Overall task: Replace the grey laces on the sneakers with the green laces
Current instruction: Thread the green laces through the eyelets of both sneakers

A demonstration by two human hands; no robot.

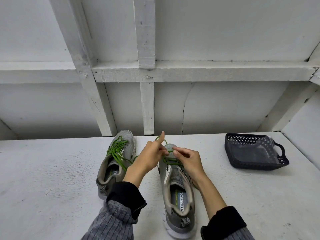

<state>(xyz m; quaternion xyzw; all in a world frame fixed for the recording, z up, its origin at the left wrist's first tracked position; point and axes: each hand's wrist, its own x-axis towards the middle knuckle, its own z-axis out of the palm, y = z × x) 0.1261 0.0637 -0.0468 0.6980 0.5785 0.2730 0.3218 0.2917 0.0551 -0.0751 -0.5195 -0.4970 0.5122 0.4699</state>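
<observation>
From my head camera I look down on a white painted table, its surface rough and speckled. Behind it rises a white wall crossed by painted wooden battens, upright and level, with one slanting at each side.

Two grey sneakers stand on the table, toes toward the wall, heels toward me, so each long axis runs away from me. The left sneaker leans its toe a little to the right and reaches the table's back edge; its green lace is threaded and lies in loose loops over the tongue. The right sneaker sits just beside it, nearer me, with its insole lettering showing.

My left hand pinches the second green lace above the right sneaker's toe end, the forefinger sticking up toward the wall. My right hand pinches the same lace just beside it, fingers curled, wrist over the shoe's outer side. The lace crosses the front eyelets below my fingers.

Well apart to the right lies a dark perforated basket with a handle, a clear plastic bag inside.
</observation>
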